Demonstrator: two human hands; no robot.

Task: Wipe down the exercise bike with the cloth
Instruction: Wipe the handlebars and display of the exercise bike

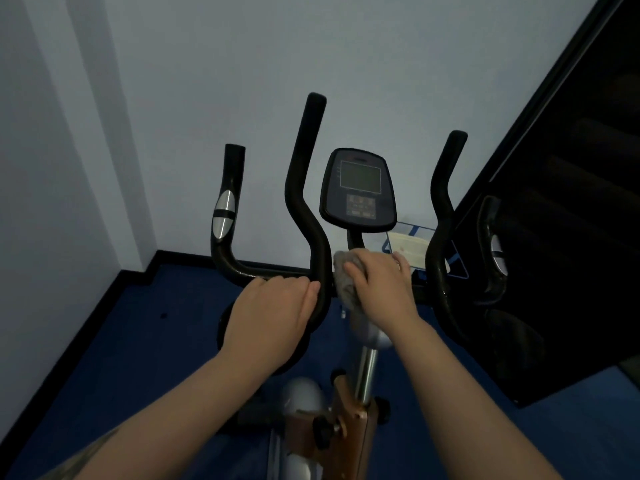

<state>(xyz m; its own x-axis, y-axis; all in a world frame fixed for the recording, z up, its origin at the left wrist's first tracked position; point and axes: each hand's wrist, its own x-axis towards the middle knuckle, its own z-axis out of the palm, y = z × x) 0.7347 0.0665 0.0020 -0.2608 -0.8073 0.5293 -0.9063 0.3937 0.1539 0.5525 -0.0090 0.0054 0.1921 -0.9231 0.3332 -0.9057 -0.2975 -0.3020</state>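
1. Grey cloth (346, 277), bunched at the centre of the frame, pressed on the cross bar (277, 271) of the exercise bike (358, 188) just under the screen post, probably to rub that joint.
2. Right hand (379, 282) curled over the cloth, gripping it, so that pressure goes down into the bar.
3. Left hand (277, 306), just left of the cloth, wrapped around the bar beside the inner handle (304, 188), likely to steady the bike.
4. Blue floor (138, 341) below, pale wall (207, 81) above.
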